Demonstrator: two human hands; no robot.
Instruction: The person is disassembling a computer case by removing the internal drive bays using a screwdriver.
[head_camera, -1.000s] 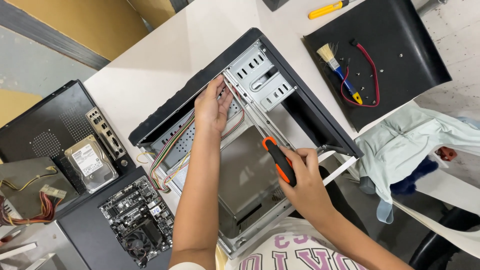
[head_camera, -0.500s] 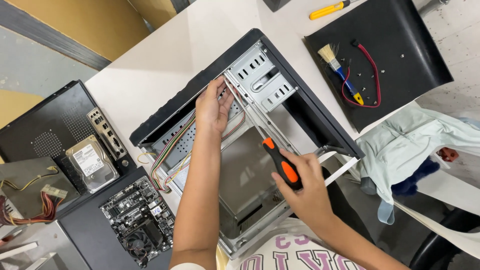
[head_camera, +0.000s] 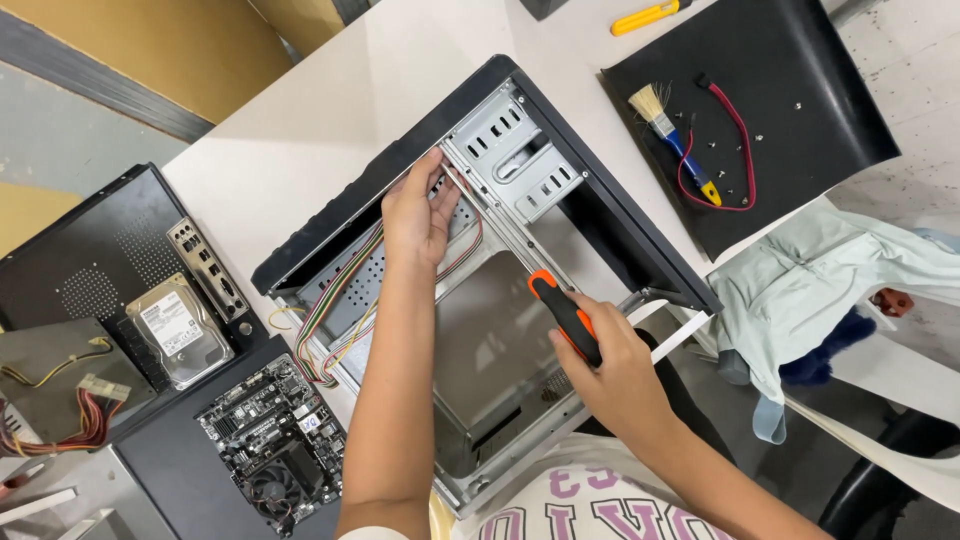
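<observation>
Fingers (head_camera: 600, 330) of the right hand (head_camera: 615, 375) were wrapped tight around the orange-and-black handle of a screwdriver (head_camera: 565, 318), whose shaft ran up toward the drive cage (head_camera: 515, 150) inside the open computer case (head_camera: 480, 290). Those of the left hand (head_camera: 418, 215) were curled narrowly against the case's inner frame beside a bundle of coloured wires (head_camera: 335, 310); whether they pinched anything could not be told. The case lay on its side on the white counter (head_camera: 300, 130), its open face up.

Left of it lay a hard drive (head_camera: 180, 330) on a black side panel (head_camera: 80, 270), with a motherboard (head_camera: 270, 445) just below and a power supply (head_camera: 45, 390) trailing its cables. On another black panel (head_camera: 800, 110) at the upper right rested a small brush (head_camera: 665, 125), a red cable (head_camera: 735, 150) and a few loose screws. A yellow-handled tool (head_camera: 645, 15) lay near the counter's far edge, and a pale green cloth (head_camera: 830, 280) was draped at the right.
</observation>
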